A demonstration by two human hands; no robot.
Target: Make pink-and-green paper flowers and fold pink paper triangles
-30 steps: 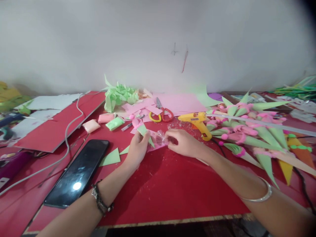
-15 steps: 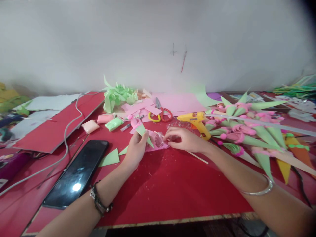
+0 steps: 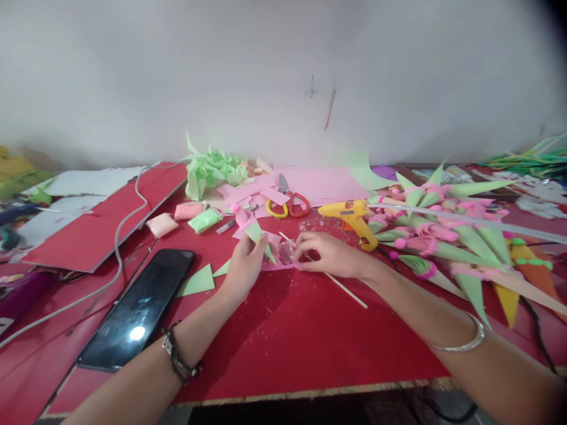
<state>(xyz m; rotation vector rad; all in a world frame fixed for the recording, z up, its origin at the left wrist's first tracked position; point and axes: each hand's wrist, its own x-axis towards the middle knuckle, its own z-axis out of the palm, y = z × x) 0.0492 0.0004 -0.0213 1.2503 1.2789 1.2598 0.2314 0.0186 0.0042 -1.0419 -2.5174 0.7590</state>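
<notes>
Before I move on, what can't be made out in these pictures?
All in the head view:
- Right hand: its fingers hide whether they pinch the thin stick or the clear plastic.
- Green paper piece: partly hidden by the left hand.
- Long translucent rod: far end cut off by the right edge.
- Purple object: cut off by the left edge.
- Glue gun label: too small to read.
</notes>
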